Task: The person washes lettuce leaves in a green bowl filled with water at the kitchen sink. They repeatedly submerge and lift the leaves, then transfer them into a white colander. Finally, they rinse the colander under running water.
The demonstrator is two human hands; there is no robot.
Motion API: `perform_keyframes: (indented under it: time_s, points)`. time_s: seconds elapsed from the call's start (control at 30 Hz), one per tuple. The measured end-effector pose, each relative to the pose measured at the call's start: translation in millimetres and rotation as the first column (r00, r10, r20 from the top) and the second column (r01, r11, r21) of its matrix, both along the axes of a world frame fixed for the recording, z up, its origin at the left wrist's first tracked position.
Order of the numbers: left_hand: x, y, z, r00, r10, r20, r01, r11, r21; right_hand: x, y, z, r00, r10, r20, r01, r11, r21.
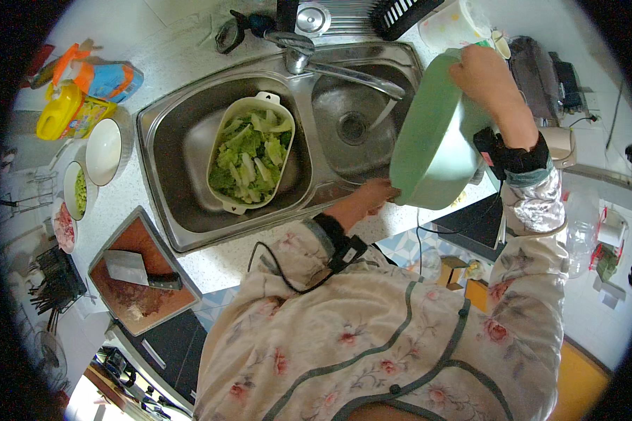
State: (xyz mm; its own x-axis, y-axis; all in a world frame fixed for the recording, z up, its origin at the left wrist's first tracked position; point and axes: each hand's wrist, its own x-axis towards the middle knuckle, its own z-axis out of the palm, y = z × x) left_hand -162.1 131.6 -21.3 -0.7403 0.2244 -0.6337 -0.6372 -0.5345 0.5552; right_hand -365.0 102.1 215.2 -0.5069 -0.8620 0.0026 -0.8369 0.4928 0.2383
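Note:
A pale green plastic basin [426, 137] is tipped steeply on its side over the right edge of the sink. My right hand [482, 73] grips its upper rim, and my left hand [371, 197] is at its lower edge. The faucet [355, 76] points over the right sink bowl [347, 105], where a thin stream falls near the drain. In the left sink bowl [184, 158] stands a cream oval colander [214, 152] full of torn leafy greens [250, 160]. The inside of the basin is mostly hidden from view.
On the left counter are a yellow bottle [73, 113], a blue and orange bottle [110, 81], a white bowl [104, 152], a bowl of chopped greens [80, 192] and a plate of raw meat [64, 226]. A cleaver [126, 267] lies on a cutting board [121, 294] at the front left.

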Motion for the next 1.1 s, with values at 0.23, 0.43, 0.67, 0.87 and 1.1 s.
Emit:
perform_keyframes:
  time_s: [0.23,0.43,0.67,0.87,1.1]
  points:
    - [57.3,-61.7,13.0,0.918,0.396,-0.009,-0.347,0.794,-0.5,-62.8,82.9,-93.1,0.675,-0.432,0.597,0.521,0.853,0.028]
    - [64.0,-64.2,15.8,0.951,0.278,-0.132,-0.276,0.58,-0.767,-76.3,96.7,-215.0,0.798,-0.38,0.468,0.48,0.87,-0.112]
    - [53.4,-41.8,-2.3,0.931,0.311,-0.192,-0.344,0.569,-0.747,-82.5,70.6,-241.4,0.864,-0.302,0.403,0.41,0.887,-0.212]
    - [50.9,-38.6,-17.9,0.962,0.264,-0.067,-0.186,0.455,-0.871,-62.7,67.3,-262.6,0.87,-0.35,0.347,0.444,0.862,-0.245]
    - [43.9,-56.1,-10.2,0.988,0.109,0.105,0.063,0.332,-0.941,-53.8,69.5,-269.8,0.901,-0.359,0.243,0.415,0.876,-0.246]
